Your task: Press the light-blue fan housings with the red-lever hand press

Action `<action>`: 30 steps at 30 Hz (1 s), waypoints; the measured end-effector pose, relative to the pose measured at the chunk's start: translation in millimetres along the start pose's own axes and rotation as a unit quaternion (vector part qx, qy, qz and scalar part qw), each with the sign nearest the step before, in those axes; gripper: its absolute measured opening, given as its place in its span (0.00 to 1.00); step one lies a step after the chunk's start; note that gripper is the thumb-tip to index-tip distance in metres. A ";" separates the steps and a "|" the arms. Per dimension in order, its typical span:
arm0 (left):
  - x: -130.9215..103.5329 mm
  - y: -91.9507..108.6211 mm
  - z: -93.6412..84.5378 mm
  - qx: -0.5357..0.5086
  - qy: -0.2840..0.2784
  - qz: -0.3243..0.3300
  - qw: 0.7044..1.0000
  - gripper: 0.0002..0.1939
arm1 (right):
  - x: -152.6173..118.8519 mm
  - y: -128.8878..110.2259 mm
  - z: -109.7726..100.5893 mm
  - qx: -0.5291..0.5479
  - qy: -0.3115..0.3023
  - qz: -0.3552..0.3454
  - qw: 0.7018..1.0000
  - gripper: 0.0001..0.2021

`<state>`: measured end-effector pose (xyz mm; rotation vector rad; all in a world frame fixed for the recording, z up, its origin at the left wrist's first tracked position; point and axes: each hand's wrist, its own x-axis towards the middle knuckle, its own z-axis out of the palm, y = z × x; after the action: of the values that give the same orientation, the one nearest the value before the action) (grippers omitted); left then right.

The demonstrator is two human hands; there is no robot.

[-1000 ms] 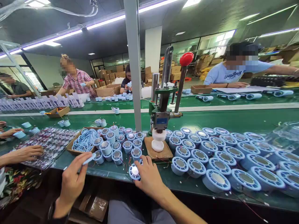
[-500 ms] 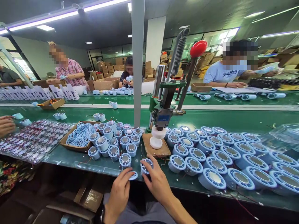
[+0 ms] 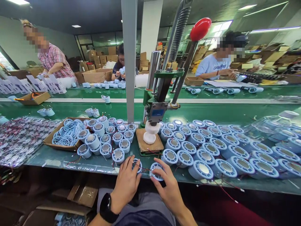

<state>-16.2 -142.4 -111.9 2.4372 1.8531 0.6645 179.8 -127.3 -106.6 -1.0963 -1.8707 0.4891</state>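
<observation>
Near edge of a workbench, read from left to right. A cardboard box (image 3: 53,145) holds loose blue rings (image 3: 68,133); beside it stands a cluster of housings (image 3: 98,128), most with the disc face upward. The left hand (image 3: 127,180), palm down, lays its fingers over a round blue piece (image 3: 140,166) at the bench edge; the fingers hide much of it, so whether they grip or merely rest cannot be told. Thin wires (image 3: 146,169) cross the gap between the hands, and behind that gap stands a lever press (image 3: 158,113). The right hand (image 3: 168,185) closes thumb and fingers about a blue housing (image 3: 155,166), also at the near edge. Farther right, many like housings (image 3: 203,169) stand in close rows.

Handling: a light hold on the side wall seems best, leaving the rim in sight. The housing is best kept flat and well onto the bench, with its wires drawn clear of fingertips and base, since a trapped wire could tilt it or be strained.
</observation>
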 end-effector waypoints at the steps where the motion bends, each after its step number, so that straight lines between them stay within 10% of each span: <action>1: -0.3 -1.1 1.0 -0.008 0.007 -0.002 1.000 0.24 | -0.6 2.3 0.0 0.003 0.011 0.004 1.000 0.05; 12: 1.0 0.5 3.9 -0.140 0.076 -0.053 0.986 0.37 | 1.8 4.1 -5.4 0.041 -0.004 0.032 0.999 0.05; 23: 10.0 4.6 -11.5 -0.084 -0.060 -0.003 0.995 0.36 | 3.5 11.7 4.3 0.006 0.038 -0.023 0.999 0.14; 30: 5.9 1.0 0.3 -0.134 0.030 -0.033 0.990 0.36 | 3.1 13.0 1.4 0.012 0.034 -0.018 0.999 0.16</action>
<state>-13.9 -137.2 -110.0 2.2016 1.7240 0.9259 184.3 -117.6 -114.8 -1.0480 -1.8173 0.4467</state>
